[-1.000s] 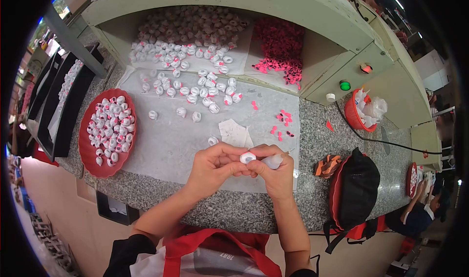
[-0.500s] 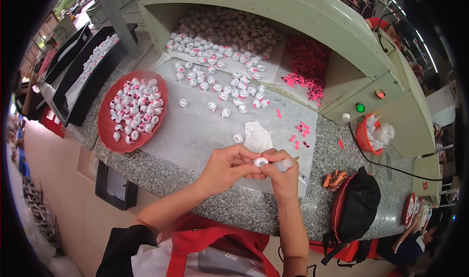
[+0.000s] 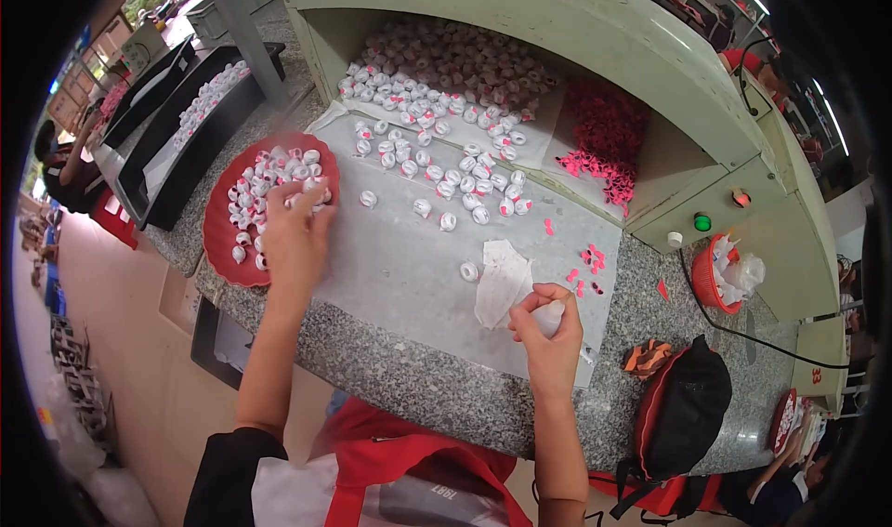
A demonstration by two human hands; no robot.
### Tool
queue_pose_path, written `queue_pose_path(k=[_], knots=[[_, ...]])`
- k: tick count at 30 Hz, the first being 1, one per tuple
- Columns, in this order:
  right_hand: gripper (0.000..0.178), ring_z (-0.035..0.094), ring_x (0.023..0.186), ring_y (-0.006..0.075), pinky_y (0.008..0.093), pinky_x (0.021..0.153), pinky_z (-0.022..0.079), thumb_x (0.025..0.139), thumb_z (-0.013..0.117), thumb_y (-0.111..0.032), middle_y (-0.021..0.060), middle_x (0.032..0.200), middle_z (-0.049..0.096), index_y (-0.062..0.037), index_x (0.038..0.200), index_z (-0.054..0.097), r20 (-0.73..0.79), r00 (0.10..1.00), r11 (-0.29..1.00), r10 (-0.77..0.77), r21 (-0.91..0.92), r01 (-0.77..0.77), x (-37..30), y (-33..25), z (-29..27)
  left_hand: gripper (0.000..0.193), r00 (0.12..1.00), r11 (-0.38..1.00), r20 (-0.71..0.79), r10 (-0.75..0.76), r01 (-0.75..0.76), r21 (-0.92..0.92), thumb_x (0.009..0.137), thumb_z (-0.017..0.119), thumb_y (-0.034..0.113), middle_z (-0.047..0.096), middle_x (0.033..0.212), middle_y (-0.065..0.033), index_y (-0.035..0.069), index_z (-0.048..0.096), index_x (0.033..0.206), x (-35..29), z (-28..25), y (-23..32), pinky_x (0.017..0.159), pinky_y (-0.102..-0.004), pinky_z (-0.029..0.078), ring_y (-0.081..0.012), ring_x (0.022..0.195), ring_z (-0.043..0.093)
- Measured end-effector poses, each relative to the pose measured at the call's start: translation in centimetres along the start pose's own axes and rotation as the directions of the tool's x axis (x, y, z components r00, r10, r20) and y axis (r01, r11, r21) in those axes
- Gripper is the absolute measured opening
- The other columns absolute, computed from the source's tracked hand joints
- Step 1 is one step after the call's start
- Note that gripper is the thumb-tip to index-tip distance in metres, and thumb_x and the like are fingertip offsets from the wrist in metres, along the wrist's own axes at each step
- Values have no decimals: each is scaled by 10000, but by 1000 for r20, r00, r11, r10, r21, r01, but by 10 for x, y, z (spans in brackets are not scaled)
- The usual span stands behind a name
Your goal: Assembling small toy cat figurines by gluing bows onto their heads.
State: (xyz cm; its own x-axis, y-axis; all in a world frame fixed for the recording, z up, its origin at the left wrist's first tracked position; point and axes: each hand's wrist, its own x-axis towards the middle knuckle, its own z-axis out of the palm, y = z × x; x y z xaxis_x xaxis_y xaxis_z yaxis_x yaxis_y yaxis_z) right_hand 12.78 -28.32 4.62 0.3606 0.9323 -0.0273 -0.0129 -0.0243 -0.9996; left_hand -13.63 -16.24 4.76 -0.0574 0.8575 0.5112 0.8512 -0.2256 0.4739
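My left hand (image 3: 295,239) reaches over the right side of a scalloped red plate (image 3: 215,234) heaped with small round white pieces with pink marks (image 3: 249,192). Its fingertips are curled together around one such white piece, partly hidden among the others. In my right hand (image 3: 554,350) is a small translucent squeeze bottle (image 3: 549,317), pinched between thumb and fingers. The bottle is beside a crumpled white paper (image 3: 503,281) on the worktop sheet. Just left of that paper sits a single white piece (image 3: 469,271).
A pale green cabinet (image 3: 520,25) holds piles of white pieces and pink bits (image 3: 599,169). Loose pink bits (image 3: 593,257) lie on the white sheet (image 3: 390,248). On the right are a red basket (image 3: 708,276), a black cable (image 3: 771,346) and a black bag (image 3: 688,401).
My hands have parted. The left went from the middle to the red plate with the white piece; the right stays near the paper, with the bottle turned in its grip.
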Motion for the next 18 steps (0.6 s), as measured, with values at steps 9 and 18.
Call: queue_pose_path(k=[9, 18], knots=[[312, 573, 710, 156, 245, 582, 473, 727, 540, 52, 81, 839, 527, -9, 1013, 431, -93, 993, 977, -78, 191, 95, -4, -22, -9, 222, 904, 933, 247, 350, -313, -178, 735, 633, 80, 555, 924, -84, 61, 600, 954, -25, 85, 84, 573, -303, 478, -224, 652, 597], [280, 526, 716, 134, 235, 640, 433, 682, 573, -62, 92, 872, 530, 21, 942, 510, -248, 848, 877, -469, -247, 413, -31, -37, -18, 330, 750, 174, 631, 197, 607, -775, 741, 560, -106, 503, 1046, -113, -41, 511, 1062, -48, 34, 147, 783, -280, 493, -171, 930, 546]])
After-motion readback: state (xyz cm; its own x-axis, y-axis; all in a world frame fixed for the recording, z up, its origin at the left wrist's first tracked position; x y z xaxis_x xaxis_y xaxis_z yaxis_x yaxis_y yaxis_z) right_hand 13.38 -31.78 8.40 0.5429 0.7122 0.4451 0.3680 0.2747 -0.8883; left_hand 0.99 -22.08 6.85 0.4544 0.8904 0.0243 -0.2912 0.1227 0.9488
